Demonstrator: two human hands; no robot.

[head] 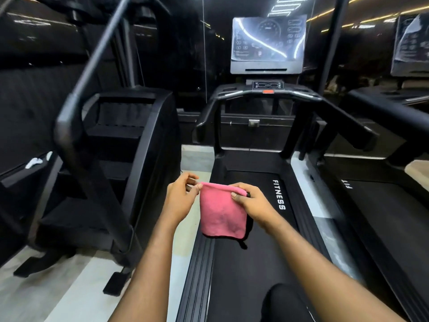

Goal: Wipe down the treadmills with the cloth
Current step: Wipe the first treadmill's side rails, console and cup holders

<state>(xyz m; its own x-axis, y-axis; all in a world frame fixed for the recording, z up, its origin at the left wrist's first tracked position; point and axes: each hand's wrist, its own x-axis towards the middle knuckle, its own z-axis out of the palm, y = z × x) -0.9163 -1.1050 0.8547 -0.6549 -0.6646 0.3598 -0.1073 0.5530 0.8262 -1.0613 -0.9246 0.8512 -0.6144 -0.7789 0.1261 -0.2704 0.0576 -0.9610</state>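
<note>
We hold the pink cloth [221,212] up between both hands, in the air above the near left part of the treadmill [253,263] belt, touching no part of the machine. Our left hand [183,198] pinches its upper left corner between thumb and fingertips. Our right hand [251,203] grips the upper right corner, and the rest hangs down folded. We judge this the readying step: squaring the cloth into a pad, with no wiping contact made yet. The next move calls for one hand to take the pad flat and carry it far forward to the handrails [343,119] or the console screen [268,43], pressing evenly. A second treadmill [394,217] stands at right. We see no container here, so there are no contents to report.
</note>
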